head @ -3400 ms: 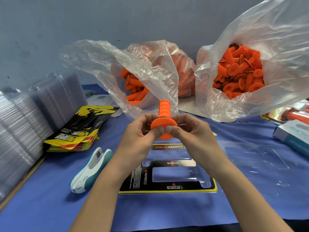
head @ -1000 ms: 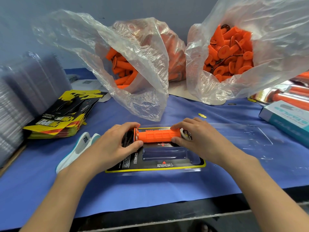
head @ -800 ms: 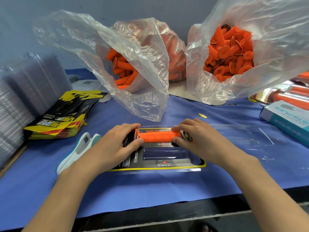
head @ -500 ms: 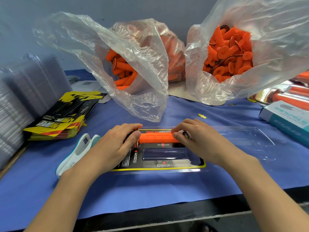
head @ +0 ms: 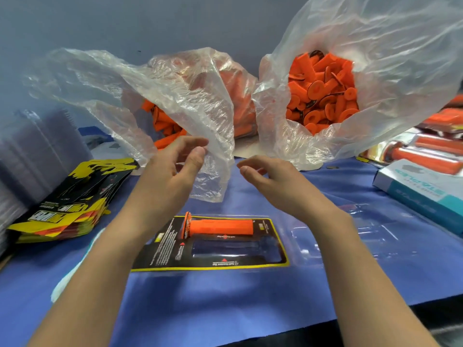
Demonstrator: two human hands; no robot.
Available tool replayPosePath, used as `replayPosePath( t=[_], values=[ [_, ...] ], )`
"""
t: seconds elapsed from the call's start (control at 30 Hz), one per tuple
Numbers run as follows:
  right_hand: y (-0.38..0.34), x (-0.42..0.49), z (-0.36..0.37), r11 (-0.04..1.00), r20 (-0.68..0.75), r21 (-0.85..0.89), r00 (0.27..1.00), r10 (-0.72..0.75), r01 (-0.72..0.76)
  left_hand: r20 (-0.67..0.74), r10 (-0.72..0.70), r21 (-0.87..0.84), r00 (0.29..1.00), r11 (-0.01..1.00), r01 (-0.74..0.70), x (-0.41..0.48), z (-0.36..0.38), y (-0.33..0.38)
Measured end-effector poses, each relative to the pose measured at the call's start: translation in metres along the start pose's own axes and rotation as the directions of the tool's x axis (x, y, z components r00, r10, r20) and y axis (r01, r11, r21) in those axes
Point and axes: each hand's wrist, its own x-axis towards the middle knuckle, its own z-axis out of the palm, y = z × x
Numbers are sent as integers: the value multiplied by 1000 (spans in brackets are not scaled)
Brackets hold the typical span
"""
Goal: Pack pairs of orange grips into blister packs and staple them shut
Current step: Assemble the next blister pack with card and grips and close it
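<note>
Blue cloth lies nearest us, where our pack has its near slot bare and one grip seated in the far slot, so half the pair is in; beyond it our left hand and right hand hover spread and empty before the bags, with stapling not yet done.

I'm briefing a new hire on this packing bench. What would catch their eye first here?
Two clear bags heaped with orange grips fill the back: the left bag and the right bag. Mid-table lies a blister pack with one orange grip in its far slot, the near slot empty. Above it hover the left hand and right hand, fingers loose, holding nothing.
</note>
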Motion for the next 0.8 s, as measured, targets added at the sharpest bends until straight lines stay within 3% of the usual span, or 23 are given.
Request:
replayPosePath(
  t=[0.2, 0.33, 0.5, 0.8],
  values=[
    [25, 2, -32, 987, -32, 34, 987, 157, -156, 222, 125, -25, 967, 992, -122, 84, 104, 55],
    [48, -3, -55, 966, -115, 74, 960, 255, -248, 334, 32, 152, 942, 985, -87, 149, 185, 57],
    [60, -11, -74, 959, -91, 97, 957, 275, -267, 382, -74, 396, 921, 914, -91, 208, 246, 33],
    [85, -15, -102, 952, -134, 86, 943, 304, -295, 412, -193, 700, 891, 692, -173, 258, 309, -1]
  ],
)
